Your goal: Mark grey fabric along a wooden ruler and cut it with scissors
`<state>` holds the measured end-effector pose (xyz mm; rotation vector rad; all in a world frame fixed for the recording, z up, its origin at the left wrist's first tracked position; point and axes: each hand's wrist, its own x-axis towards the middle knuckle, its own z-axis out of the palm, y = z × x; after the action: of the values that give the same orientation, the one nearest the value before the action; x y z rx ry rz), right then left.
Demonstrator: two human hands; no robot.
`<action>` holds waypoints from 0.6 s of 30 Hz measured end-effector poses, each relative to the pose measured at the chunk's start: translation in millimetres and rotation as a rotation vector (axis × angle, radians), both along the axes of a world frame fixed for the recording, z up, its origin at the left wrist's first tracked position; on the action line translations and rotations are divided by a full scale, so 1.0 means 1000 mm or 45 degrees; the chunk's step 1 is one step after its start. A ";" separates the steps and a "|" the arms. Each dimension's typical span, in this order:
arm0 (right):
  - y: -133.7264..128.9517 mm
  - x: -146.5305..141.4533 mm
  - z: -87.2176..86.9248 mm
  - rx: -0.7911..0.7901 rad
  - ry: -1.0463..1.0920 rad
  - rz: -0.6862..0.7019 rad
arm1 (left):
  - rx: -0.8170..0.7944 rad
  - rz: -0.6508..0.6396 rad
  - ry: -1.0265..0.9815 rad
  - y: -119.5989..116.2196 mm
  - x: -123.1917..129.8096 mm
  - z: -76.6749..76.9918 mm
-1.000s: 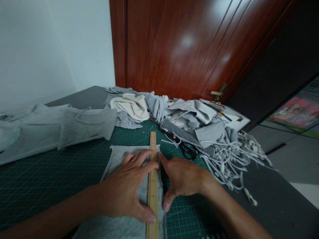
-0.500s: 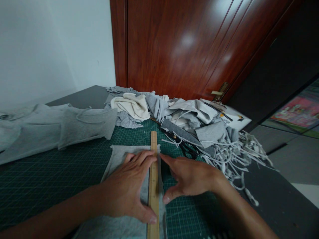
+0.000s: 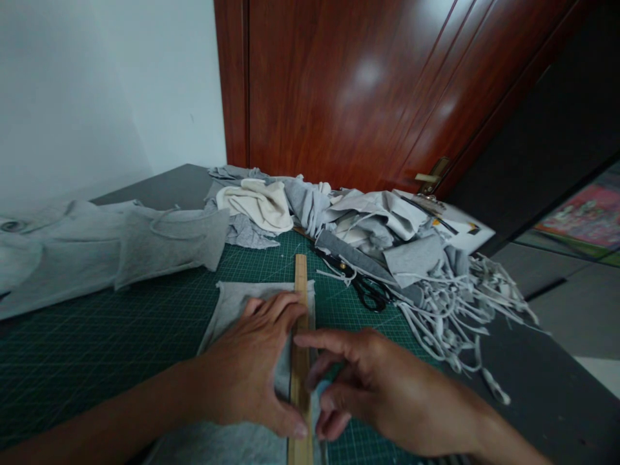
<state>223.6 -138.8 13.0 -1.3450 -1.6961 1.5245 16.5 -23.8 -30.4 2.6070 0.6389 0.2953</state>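
My left hand (image 3: pixel 259 358) lies with its fingers spread over a piece of grey fabric (image 3: pixel 232 298). Its fingertips and thumb press on a wooden ruler (image 3: pixel 301 278), which lies lengthwise near the fabric's right edge. My right hand (image 3: pixel 372 381) is over the ruler's right side, index finger stretched out to the wood. The other fingers and thumb are curled together, with a small pale blue patch showing between them. What that patch is I cannot make out. A green cutting mat (image 3: pixel 106 349) lies under the fabric.
Black-handled scissors (image 3: pixel 371 294) lie right of the ruler's far end. Behind them is a heap of grey fabric scraps (image 3: pixel 378 219), with cut strips (image 3: pixel 450 323) to the right. Cream cloth (image 3: pixel 256 203) sits at the back. Folded grey fabric (image 3: pixel 169 245) lies on the left.
My right hand has moved from beside the ruler's edge toward me, its index finger now on the ruler and its other fingers curled in. My left hand and the ruler stay put.
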 end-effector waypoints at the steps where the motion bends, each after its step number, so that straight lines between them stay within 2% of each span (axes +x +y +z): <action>1: -0.003 0.000 -0.003 -0.060 0.038 -0.055 | -0.011 0.003 0.000 0.000 0.000 -0.001; 4: -0.008 0.000 -0.011 -0.218 0.083 -0.141 | -0.029 0.009 -0.024 0.001 0.000 -0.002; 10: -0.005 0.002 -0.019 -0.375 -0.097 -0.081 | -0.025 0.022 0.060 0.001 0.001 0.000; 15: -0.006 0.003 -0.014 -0.131 -0.299 0.080 | -0.038 0.043 0.061 0.000 0.001 0.000; 18: -0.005 0.002 -0.014 -0.077 -0.409 0.126 | -0.045 0.025 0.028 0.001 0.001 0.000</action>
<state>225.5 -144.0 -0.6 -1.6308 -1.9477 1.4849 17.6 -23.1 -30.9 2.5750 0.6716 0.2590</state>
